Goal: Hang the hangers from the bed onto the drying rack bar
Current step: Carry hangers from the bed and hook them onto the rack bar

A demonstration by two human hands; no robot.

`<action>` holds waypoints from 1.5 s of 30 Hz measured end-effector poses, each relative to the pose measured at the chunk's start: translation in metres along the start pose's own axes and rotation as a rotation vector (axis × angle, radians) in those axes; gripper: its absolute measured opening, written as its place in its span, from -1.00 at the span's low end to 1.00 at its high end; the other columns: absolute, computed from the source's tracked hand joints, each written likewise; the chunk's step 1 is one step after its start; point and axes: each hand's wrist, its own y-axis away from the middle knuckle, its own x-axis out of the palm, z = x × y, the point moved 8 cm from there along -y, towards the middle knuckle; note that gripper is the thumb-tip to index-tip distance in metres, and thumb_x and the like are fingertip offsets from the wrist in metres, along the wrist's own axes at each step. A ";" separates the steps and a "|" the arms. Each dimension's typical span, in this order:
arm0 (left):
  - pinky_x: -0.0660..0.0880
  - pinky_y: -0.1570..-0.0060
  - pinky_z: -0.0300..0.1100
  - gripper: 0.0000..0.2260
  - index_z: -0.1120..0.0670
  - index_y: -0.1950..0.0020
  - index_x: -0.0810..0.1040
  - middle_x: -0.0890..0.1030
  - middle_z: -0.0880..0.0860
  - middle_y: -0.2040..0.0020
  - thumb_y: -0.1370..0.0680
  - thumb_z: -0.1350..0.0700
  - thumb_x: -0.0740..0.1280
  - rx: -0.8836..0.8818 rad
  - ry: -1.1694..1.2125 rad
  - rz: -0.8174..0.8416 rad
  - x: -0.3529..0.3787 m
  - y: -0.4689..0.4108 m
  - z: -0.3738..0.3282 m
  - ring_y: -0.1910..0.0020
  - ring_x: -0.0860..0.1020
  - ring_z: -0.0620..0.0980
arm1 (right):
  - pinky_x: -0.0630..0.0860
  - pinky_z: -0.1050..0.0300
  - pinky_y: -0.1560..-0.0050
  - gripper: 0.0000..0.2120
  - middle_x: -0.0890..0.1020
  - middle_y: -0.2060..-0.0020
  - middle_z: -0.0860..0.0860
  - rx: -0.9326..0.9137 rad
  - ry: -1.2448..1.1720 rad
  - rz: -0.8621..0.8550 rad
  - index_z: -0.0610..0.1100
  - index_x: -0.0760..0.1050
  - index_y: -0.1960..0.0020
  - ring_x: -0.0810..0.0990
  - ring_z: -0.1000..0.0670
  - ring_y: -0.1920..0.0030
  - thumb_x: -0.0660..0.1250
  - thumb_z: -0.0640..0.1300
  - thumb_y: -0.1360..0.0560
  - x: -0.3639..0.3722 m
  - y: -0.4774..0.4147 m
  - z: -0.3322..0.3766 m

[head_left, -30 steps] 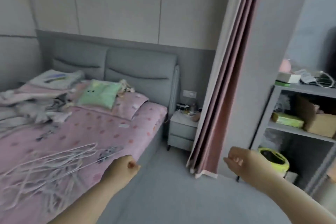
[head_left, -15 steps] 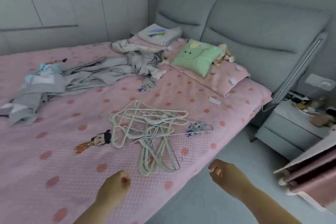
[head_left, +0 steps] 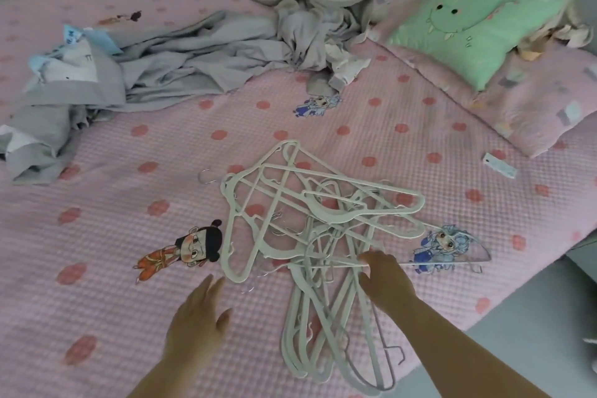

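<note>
Right grip (head_left: 384,281) pinches the tangled hangers (head_left: 329,218) at their near side; left grip (head_left: 197,323), fingers straight, hovers just beside.

You are looking at bare bed (head_left: 97,268) lying open along the near edge, left of the hangers (head_left: 326,215) — room for a hand. The hangers are lying tangled, bars crossing. Grey clothes (head_left: 193,61) are crowding the far-left side — the green pillow (head_left: 468,22) is filling the far-right corner.

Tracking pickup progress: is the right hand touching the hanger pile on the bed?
Touching. The head view shows the right hand lying on the hanger pile, its fingers curled down among the white bars with no gap.
</note>
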 end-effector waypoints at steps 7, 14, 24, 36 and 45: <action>-0.16 -0.42 -0.19 -0.35 0.28 -0.37 0.29 0.32 0.23 -0.40 -0.59 -0.19 -0.20 0.078 -0.177 0.074 0.070 -0.052 0.039 -0.51 -0.12 0.01 | 0.02 0.06 -0.48 -0.50 0.04 -0.51 0.01 -0.026 0.168 -0.068 -0.05 0.03 -0.49 -0.01 -0.03 -0.51 0.06 -0.20 -0.58 0.008 -0.084 0.017; -0.25 -0.46 -0.09 -0.36 0.21 -0.46 0.10 -0.21 0.04 -0.53 -0.57 -0.23 -0.22 0.216 -0.243 0.121 0.091 -0.056 0.050 -0.52 -0.19 -0.01 | -0.06 0.00 -0.49 -0.51 0.17 -0.47 0.01 -0.029 0.385 -0.089 -0.03 0.10 -0.47 0.07 -0.05 -0.49 0.07 -0.21 -0.56 0.005 -0.119 0.023; -0.25 -0.44 -0.13 -0.34 0.21 -0.33 0.31 0.29 0.15 -0.44 -0.56 -0.24 -0.23 0.283 -0.231 0.205 0.111 -0.054 0.051 -0.52 -0.16 -0.04 | 0.31 0.14 -0.26 -0.69 0.50 -0.23 0.02 -0.151 0.559 -0.066 -0.06 0.36 -0.31 0.44 -0.02 -0.25 0.11 -0.11 -0.57 -0.008 -0.085 0.024; 0.37 -0.08 -0.29 -0.70 0.03 -0.32 0.40 0.49 -0.07 -0.28 -0.62 0.09 0.09 0.098 0.117 0.085 0.014 -0.025 0.025 -0.22 0.48 -0.10 | 0.50 0.16 0.01 -0.76 0.61 -0.03 -0.03 -0.214 0.424 -0.239 -0.11 0.53 -0.14 0.58 -0.06 -0.03 0.27 -0.16 -0.48 -0.064 0.012 0.048; 0.43 -0.08 -0.32 -0.77 0.07 -0.20 0.51 0.60 -0.03 -0.14 -0.60 0.11 0.17 0.311 0.476 0.023 -0.061 0.006 -0.059 -0.12 0.55 -0.11 | 0.46 0.14 0.03 -0.68 0.52 -0.14 0.03 -0.158 0.151 -0.347 -0.02 0.42 -0.29 0.54 -0.03 -0.09 0.09 -0.18 -0.59 -0.097 0.065 0.072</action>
